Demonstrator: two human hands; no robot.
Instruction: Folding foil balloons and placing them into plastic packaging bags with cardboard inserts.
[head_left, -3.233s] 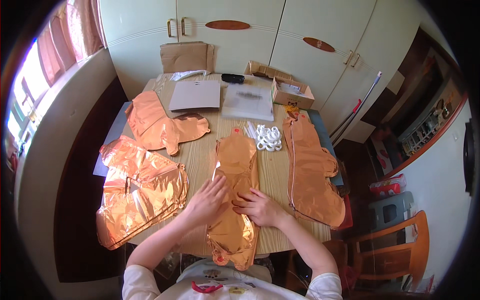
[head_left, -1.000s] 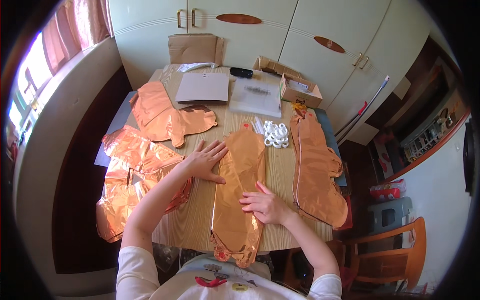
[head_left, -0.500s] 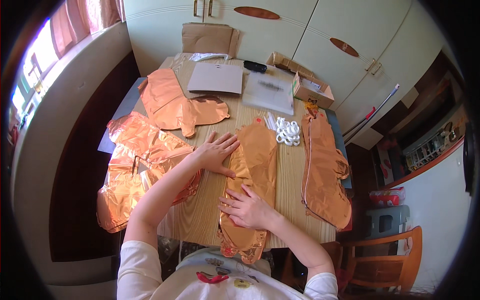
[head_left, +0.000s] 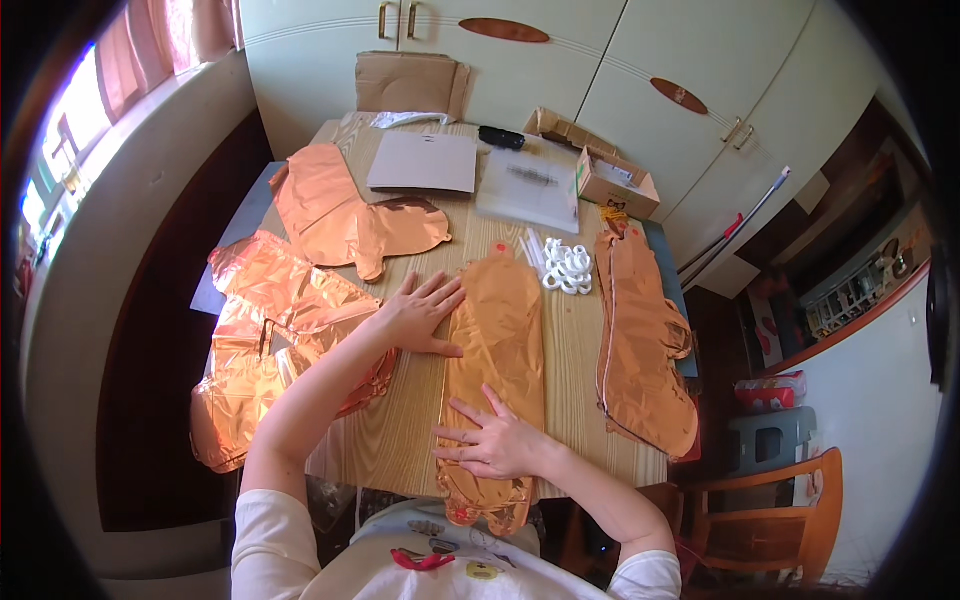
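A flat, uninflated copper foil balloon (head_left: 497,345) lies lengthwise down the middle of the wooden table (head_left: 575,340), its near end hanging over the front edge. My left hand (head_left: 420,313) lies flat with fingers spread on the balloon's upper left edge. My right hand (head_left: 493,438) presses palm down on the balloon's lower part, fingers pointing left. Neither hand grips anything.
More copper foil balloons lie around: one at the right (head_left: 640,345), one at the back left (head_left: 345,215), a crumpled pile at the left (head_left: 265,345). White plastic rings (head_left: 567,268), a grey card (head_left: 423,163), a clear packet (head_left: 530,188) and a small box (head_left: 615,183) sit behind. A wooden chair (head_left: 775,500) stands right.
My left hand has reached further up the balloon's left edge, then settled there. My right hand has slid a little down and left on the balloon. The view has tilted downward.
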